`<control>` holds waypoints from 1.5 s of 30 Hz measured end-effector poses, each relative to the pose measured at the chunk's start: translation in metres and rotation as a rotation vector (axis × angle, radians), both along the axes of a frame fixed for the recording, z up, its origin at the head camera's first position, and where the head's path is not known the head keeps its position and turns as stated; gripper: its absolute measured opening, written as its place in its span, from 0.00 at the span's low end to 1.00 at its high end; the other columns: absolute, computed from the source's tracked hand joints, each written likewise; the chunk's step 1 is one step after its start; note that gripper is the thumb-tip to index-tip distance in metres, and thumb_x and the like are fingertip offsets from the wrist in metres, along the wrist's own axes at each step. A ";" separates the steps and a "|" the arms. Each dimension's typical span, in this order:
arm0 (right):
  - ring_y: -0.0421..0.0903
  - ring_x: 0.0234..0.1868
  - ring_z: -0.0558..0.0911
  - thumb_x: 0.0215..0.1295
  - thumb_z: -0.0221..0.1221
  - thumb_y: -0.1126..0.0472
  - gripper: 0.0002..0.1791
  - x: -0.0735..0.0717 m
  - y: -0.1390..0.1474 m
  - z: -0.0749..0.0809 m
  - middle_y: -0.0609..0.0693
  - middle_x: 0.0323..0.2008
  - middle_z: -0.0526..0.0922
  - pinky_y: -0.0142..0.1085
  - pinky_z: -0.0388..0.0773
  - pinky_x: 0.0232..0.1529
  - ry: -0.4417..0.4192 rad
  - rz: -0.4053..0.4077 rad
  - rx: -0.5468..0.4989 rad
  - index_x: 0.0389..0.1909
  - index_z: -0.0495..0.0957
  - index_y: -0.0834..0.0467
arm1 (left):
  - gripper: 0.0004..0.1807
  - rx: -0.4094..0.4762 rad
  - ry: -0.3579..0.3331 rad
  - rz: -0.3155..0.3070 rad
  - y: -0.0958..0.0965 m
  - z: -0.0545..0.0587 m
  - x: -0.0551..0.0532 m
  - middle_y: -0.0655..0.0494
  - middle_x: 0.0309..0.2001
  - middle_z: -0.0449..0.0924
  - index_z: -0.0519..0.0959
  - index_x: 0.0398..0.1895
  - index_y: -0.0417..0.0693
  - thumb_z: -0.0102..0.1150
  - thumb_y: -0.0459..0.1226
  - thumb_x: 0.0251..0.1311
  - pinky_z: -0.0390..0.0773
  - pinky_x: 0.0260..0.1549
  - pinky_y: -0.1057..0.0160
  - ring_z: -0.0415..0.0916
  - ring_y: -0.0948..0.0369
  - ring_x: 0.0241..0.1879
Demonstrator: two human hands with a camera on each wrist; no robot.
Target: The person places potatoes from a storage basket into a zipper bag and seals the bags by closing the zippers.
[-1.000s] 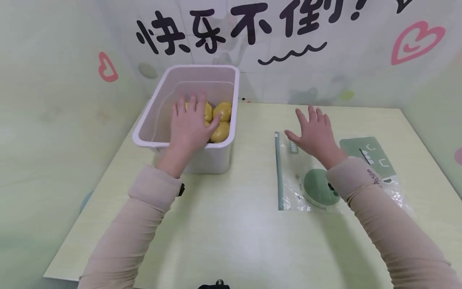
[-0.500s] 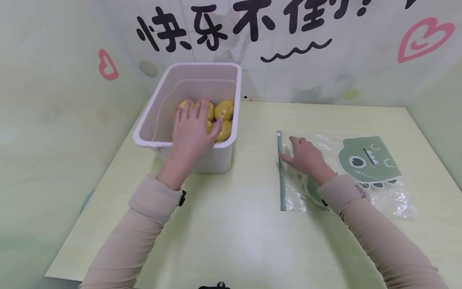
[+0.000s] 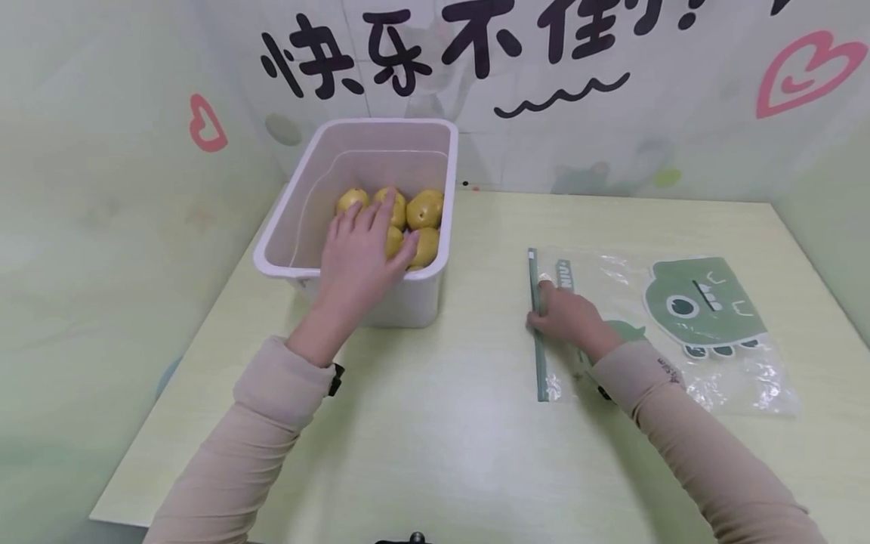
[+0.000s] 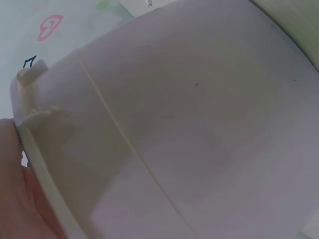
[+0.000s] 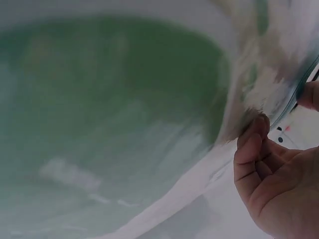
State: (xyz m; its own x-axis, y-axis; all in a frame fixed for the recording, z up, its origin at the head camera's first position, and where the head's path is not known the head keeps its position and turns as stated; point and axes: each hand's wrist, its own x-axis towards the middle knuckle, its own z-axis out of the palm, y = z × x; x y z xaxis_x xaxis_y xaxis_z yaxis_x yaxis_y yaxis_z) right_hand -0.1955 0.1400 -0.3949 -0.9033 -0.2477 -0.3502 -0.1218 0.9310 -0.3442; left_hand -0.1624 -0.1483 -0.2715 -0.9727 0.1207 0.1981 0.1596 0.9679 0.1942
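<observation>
In the head view my left hand reaches over the near rim of a pale lilac plastic tub. Its fingers are spread and slightly bent, close over several round yellow fruits inside. The left wrist view is filled by the tub's outer wall, with part of the hand at its rim. On the right, my right hand pinches the green-edged opening of a clear zip bag lying flat. Curled fingers and the thumb are at the bag's edge in the right wrist view.
Both things rest on a pale wooden table, the tub at the back left. A printed wall sheet with large black characters rises behind, and pale panels flank both sides.
My right hand has come down onto the bag's zip edge, its spread fingers curling in. The left hand has shifted slightly, its fingers bending over the fruits.
</observation>
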 end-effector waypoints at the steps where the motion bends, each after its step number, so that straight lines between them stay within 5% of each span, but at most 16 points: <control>1: 0.51 0.29 0.77 0.63 0.52 0.50 0.39 0.000 -0.001 0.000 0.59 0.32 0.78 0.38 0.74 0.26 -0.011 -0.009 -0.010 0.69 0.51 0.66 | 0.38 -0.002 -0.001 -0.001 -0.002 0.000 0.000 0.44 0.71 0.60 0.50 0.74 0.49 0.37 0.57 0.67 0.49 0.72 0.45 0.50 0.43 0.72; 8: 0.44 0.19 0.69 0.66 0.48 0.61 0.30 0.000 -0.004 0.002 0.52 0.23 0.72 0.31 0.65 0.19 0.003 -0.039 -0.052 0.67 0.52 0.63 | 0.38 -0.012 0.001 0.017 -0.025 -0.001 0.003 0.40 0.70 0.60 0.50 0.74 0.47 0.38 0.57 0.67 0.50 0.71 0.45 0.51 0.42 0.71; 16: 0.50 0.29 0.76 0.66 0.47 0.65 0.15 0.001 -0.005 0.005 0.61 0.39 0.79 0.38 0.74 0.28 0.115 -0.012 -0.017 0.52 0.69 0.64 | 0.37 0.008 0.061 0.047 -0.053 -0.005 0.010 0.36 0.66 0.65 0.56 0.72 0.45 0.41 0.55 0.65 0.52 0.69 0.43 0.56 0.39 0.67; 21: 0.52 0.30 0.76 0.65 0.45 0.70 0.15 0.004 -0.007 0.011 0.65 0.43 0.74 0.39 0.77 0.29 0.183 0.005 0.031 0.50 0.74 0.68 | 0.34 0.032 0.078 0.076 -0.067 -0.008 0.013 0.38 0.65 0.66 0.59 0.70 0.44 0.40 0.53 0.66 0.50 0.69 0.41 0.55 0.40 0.67; 29: 0.48 0.21 0.69 0.56 0.52 0.71 0.11 0.007 -0.014 0.028 0.63 0.40 0.66 0.33 0.64 0.15 0.259 0.017 0.079 0.40 0.70 0.72 | 0.36 0.033 0.055 0.082 -0.082 -0.005 0.016 0.37 0.67 0.63 0.55 0.72 0.44 0.37 0.55 0.66 0.49 0.69 0.40 0.52 0.38 0.69; 33: 0.50 0.24 0.70 0.53 0.53 0.74 0.17 0.008 -0.017 0.040 0.65 0.43 0.67 0.35 0.66 0.17 0.282 0.026 0.072 0.47 0.70 0.71 | 0.37 0.029 0.051 0.074 -0.084 -0.004 0.017 0.36 0.67 0.62 0.55 0.72 0.44 0.38 0.55 0.65 0.48 0.69 0.40 0.51 0.38 0.69; 41: 0.56 0.28 0.75 0.52 0.56 0.74 0.05 0.015 -0.024 0.060 0.64 0.35 0.74 0.43 0.74 0.20 0.573 0.038 0.156 0.31 0.74 0.69 | 0.38 0.050 0.029 0.065 -0.086 -0.006 0.016 0.34 0.68 0.59 0.54 0.72 0.43 0.37 0.55 0.65 0.49 0.68 0.39 0.52 0.37 0.68; 45: 0.56 0.29 0.74 0.52 0.59 0.72 0.06 0.014 -0.027 0.070 0.63 0.36 0.78 0.44 0.74 0.22 0.684 0.014 0.204 0.32 0.76 0.68 | 0.38 0.066 0.021 0.068 -0.087 -0.008 0.015 0.32 0.68 0.57 0.54 0.72 0.43 0.36 0.56 0.65 0.49 0.68 0.39 0.52 0.37 0.68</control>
State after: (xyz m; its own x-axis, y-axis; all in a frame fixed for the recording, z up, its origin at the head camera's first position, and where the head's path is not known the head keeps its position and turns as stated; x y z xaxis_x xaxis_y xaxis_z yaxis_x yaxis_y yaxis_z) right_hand -0.1818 0.1130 -0.3248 -0.9344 -0.2509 0.2530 -0.2606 0.9654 -0.0050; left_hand -0.1473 -0.2348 -0.2791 -0.9738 0.0402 0.2238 0.0982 0.9620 0.2548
